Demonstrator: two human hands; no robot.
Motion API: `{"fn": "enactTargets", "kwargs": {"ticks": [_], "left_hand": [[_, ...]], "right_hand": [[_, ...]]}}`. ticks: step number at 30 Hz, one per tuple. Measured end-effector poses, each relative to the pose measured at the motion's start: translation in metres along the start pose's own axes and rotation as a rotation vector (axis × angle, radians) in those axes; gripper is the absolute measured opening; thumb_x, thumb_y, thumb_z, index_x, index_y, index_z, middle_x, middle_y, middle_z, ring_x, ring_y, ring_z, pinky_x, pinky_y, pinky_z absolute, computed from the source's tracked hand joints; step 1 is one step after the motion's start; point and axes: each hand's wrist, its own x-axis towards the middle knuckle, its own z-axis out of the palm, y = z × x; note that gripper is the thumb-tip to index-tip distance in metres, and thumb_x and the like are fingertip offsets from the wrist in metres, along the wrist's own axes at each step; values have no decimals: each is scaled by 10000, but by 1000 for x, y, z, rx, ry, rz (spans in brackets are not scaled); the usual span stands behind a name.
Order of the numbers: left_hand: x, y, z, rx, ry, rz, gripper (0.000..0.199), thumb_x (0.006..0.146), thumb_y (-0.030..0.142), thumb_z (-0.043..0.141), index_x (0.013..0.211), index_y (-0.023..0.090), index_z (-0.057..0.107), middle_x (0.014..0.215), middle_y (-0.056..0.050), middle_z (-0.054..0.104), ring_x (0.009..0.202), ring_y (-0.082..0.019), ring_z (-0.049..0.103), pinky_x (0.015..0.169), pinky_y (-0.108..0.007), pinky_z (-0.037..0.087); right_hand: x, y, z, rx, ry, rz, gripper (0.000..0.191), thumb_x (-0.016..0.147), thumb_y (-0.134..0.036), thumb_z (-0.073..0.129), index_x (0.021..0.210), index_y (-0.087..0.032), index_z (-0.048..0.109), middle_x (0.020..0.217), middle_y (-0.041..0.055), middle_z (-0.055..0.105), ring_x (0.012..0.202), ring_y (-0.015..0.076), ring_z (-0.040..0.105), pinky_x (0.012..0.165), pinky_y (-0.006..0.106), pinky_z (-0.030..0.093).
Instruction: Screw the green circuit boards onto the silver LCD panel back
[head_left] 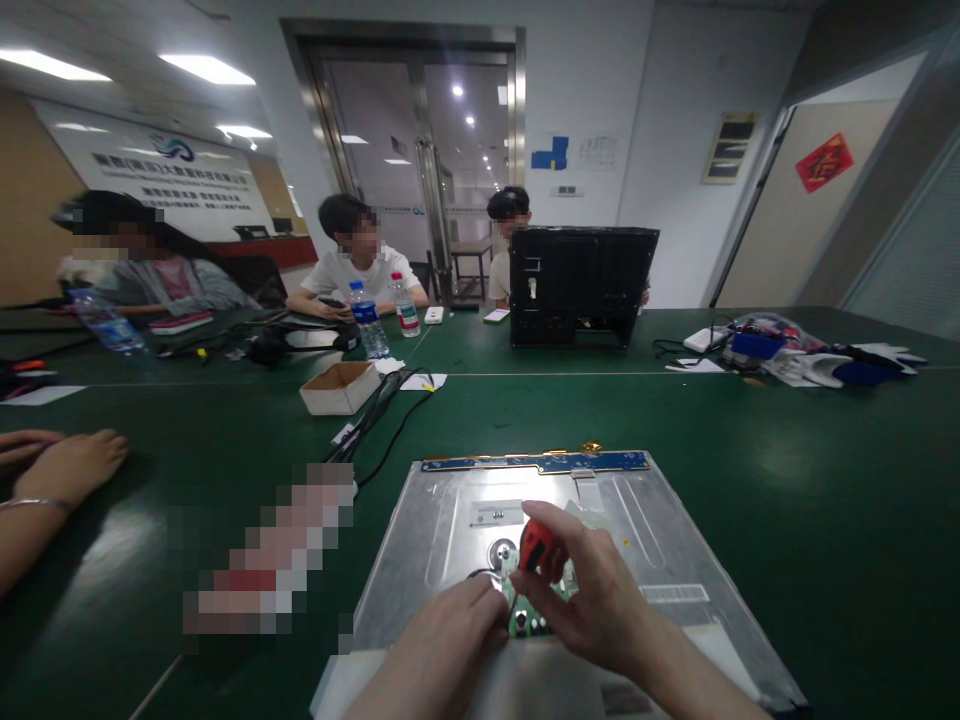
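Observation:
A silver metal display panel (442, 520) lies flat before me on the table, with a narrow blue circuit strip (525, 461) along its far edge. On its middle sits a small green circuit board (534, 622), partly covered by my hands. My right hand (600, 590) grips a red and black screwdriver (534, 545) by its handle, the shaft pointing down at the board's left part. My left hand (457, 625) is at the board's left edge beside the shaft, its fingers curled together. What those fingertips pinch is hidden.
A black monitor housing (581, 285) stands across the green table (750, 470). Left of the panel are an open cardboard box (339, 390), black cables (382, 420) and water bottles (367, 320). Another person's hand (71, 465) rests at far left. Bagged items (780, 345) lie at right.

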Motion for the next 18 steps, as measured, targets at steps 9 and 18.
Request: {"fn": "enactTargets", "kwargs": {"ticks": [9,18], "left_hand": [[3,7,-5,12,-39,-6,280,856,59,505,1024,212,668,1114,-75,712,1001,-245,681,855,-322,542],[3,9,-5,22,-53,-31,261,874,62,506,1015,205,673,1096,-66,717,988,-238,682,888,-342,537]], "right_hand": [[0,-3,-2,24,-34,23,664,935,-159,525,1552,-232,291,902,40,714,625,166,664,572,288,557],[1,-1,-2,22,-16,26,653,936,-156,522,1535,-255,283,924,27,694,614,150,644,555,276,537]]}}
